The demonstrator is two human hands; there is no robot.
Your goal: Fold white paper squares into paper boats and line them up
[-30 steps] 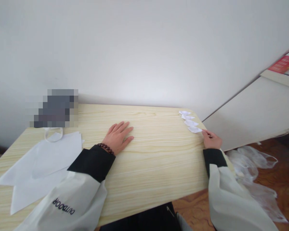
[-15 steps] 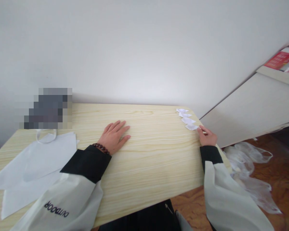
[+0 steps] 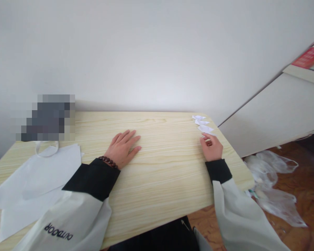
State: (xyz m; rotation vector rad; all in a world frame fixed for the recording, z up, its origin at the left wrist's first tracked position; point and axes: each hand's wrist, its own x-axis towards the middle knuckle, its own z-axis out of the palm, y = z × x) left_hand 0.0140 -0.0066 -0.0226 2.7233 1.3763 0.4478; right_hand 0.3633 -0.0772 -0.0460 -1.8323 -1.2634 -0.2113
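My left hand (image 3: 124, 147) lies flat and spread on the light wooden table (image 3: 162, 174), holding nothing; a brown bead bracelet sits at its wrist. My right hand (image 3: 212, 148) rests near the table's far right corner with its fingers curled. Small folded white paper pieces (image 3: 204, 127) lie in a row along that right edge. My fingertips cover the nearest piece, so only a sliver of it shows. Whether the hand grips that piece is hidden.
White paper sheets (image 3: 39, 177) and a white looped handle (image 3: 45, 150) lie at the table's left. A blurred dark object (image 3: 45, 116) stands behind them. Crumpled clear plastic bags (image 3: 272, 184) lie on the brown floor at right, below a white cabinet (image 3: 277, 111).
My right hand has slid left from the table's right edge onto the tabletop, over the nearest paper piece. My left hand has stayed flat in place.
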